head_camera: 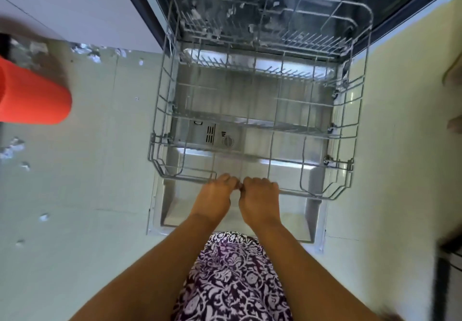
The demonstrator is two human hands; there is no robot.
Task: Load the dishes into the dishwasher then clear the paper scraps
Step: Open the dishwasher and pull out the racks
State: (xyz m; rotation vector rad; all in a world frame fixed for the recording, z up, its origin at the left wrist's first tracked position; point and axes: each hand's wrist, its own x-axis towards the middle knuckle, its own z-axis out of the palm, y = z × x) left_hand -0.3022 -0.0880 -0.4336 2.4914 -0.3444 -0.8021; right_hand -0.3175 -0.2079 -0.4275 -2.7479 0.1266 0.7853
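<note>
The dishwasher stands open, its door [175, 218] lying flat toward me. A grey wire rack [260, 125] is pulled out over the door and holds no dishes. My left hand [215, 195] and my right hand [260, 198] sit side by side, fingers curled over the rack's front rail [312, 194]. Small white paper scraps [87, 53] lie scattered on the pale floor to the left, and more scraps [215, 31] cling to the rack farther back inside the machine.
An orange-red cup [32, 95] sticks in from the left edge, close and blurred. More scraps [12, 148] lie along the left floor. A white cabinet front [87, 8] is at upper left, a dark object [447, 270] at the right edge.
</note>
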